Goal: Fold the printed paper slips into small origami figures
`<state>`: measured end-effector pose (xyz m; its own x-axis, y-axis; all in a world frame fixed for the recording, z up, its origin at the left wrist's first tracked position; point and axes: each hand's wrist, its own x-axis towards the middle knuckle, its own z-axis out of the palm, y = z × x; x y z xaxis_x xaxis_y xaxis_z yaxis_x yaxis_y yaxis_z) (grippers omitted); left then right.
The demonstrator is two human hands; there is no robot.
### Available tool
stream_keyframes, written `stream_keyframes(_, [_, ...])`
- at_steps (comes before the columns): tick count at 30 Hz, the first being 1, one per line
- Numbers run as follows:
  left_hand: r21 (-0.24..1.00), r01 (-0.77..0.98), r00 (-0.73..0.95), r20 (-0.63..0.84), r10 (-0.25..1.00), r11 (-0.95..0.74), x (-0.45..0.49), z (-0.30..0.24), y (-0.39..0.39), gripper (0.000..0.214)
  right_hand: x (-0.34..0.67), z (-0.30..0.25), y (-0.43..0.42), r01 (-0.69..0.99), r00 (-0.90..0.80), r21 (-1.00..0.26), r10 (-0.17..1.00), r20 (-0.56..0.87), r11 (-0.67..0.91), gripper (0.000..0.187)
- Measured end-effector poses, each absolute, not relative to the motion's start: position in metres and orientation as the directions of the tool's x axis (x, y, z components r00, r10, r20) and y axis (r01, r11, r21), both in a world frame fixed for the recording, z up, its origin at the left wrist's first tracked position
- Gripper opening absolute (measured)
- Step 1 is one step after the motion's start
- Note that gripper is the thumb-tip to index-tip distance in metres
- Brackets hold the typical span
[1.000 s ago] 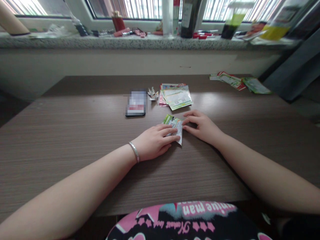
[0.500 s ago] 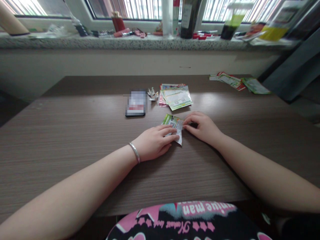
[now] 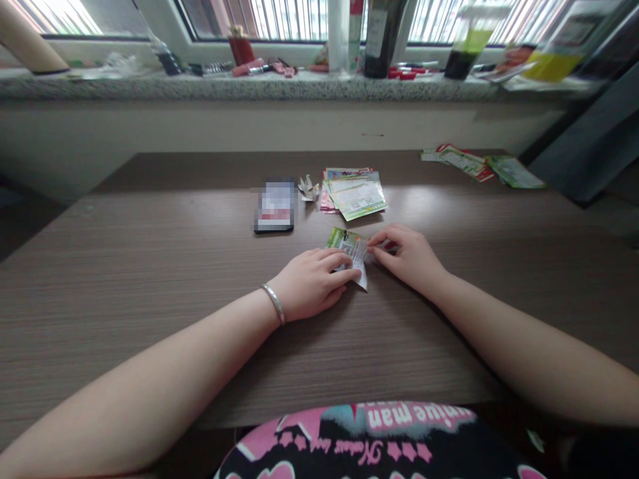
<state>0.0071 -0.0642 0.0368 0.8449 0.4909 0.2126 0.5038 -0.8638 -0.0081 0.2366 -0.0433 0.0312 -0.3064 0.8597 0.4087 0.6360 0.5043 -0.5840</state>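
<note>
A small green-and-white printed paper (image 3: 358, 251), partly folded, lies on the table in front of me. My left hand (image 3: 319, 283) rests on its lower left part, fingers stretched out and pressing it down, with a silver bangle at the wrist. At the paper's right edge, my right hand (image 3: 399, 249) pinches it between thumb and fingertips; a bit of red shows inside that hand's curve. Part of the paper is hidden beneath the left fingers. Just behind lies a stack of similar printed papers (image 3: 358, 196).
On the wooden table (image 3: 150, 266) are a phone with a blurred screen (image 3: 275, 205), a folded paper shape (image 3: 308, 189) beside the stack, and more printed papers (image 3: 466, 163) at the far right. Bottles (image 3: 382, 40) and small items line the stone windowsill (image 3: 279, 86).
The whole view has shifted slightly. My right fingers keep their pinch at the paper's edge, where a little red now shows. The left hand stays in place on the paper.
</note>
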Motion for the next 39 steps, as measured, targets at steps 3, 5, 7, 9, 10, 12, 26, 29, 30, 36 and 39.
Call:
stream_keyframes(3, [0.000,0.509,0.840,0.217,0.497,-0.861,0.008,0.037,-0.064,0.031,0.235,0.031,-0.044,0.636,-0.237,-0.641,0.899,0.368,0.430,0.005])
stream_keyframes(5, [0.020,0.509,0.834,0.236,0.498,-0.861,0.009,0.037,-0.064,0.029,0.234,0.030,-0.044,0.636,-0.186,-0.675,0.923,0.337,0.375,0.013])
stream_keyframes(7, [0.040,0.514,0.824,0.253,0.506,-0.857,0.009,0.037,-0.063,0.024,0.234,0.030,-0.044,0.621,-0.160,-0.702,0.933,0.322,0.349,0.017])
stream_keyframes(9, [0.051,0.530,0.811,0.260,0.524,-0.846,0.009,0.037,-0.062,0.021,0.234,0.029,-0.044,0.598,-0.159,-0.725,0.937,0.311,0.342,0.016])
stream_keyframes(10, [0.052,0.544,0.802,0.259,0.538,-0.837,0.009,0.037,-0.062,0.020,0.234,0.028,-0.044,0.587,-0.161,-0.735,0.939,0.305,0.340,0.015])
stream_keyframes(12, [0.044,0.586,0.772,0.273,0.574,-0.809,0.009,0.037,-0.062,0.021,0.233,0.028,-0.045,0.568,-0.172,-0.748,0.939,0.298,0.342,0.013])
stream_keyframes(26, [-0.027,0.579,0.734,0.454,0.506,-0.815,0.006,0.032,-0.058,0.113,0.225,0.021,-0.046,0.200,-0.164,-0.958,0.971,0.174,0.205,0.031])
stream_keyframes(29, [-0.061,0.572,0.742,0.465,0.484,-0.818,0.007,0.031,-0.059,0.109,0.224,0.022,-0.047,0.244,-0.157,-0.936,0.962,0.222,0.255,0.030])
stream_keyframes(30, [-0.062,0.579,0.738,0.464,0.490,-0.813,0.007,0.031,-0.059,0.108,0.224,0.023,-0.048,0.269,-0.164,-0.924,0.958,0.235,0.272,0.029])
stream_keyframes(36, [-0.040,0.609,0.718,0.452,0.530,-0.792,0.008,0.030,-0.059,0.109,0.223,0.028,-0.054,0.369,-0.222,-0.866,0.937,0.271,0.338,0.023])
stream_keyframes(39, [-0.002,0.612,0.704,0.457,0.543,-0.791,0.009,0.032,-0.060,0.107,0.222,0.030,-0.056,0.376,-0.243,-0.849,0.924,0.296,0.371,0.022])
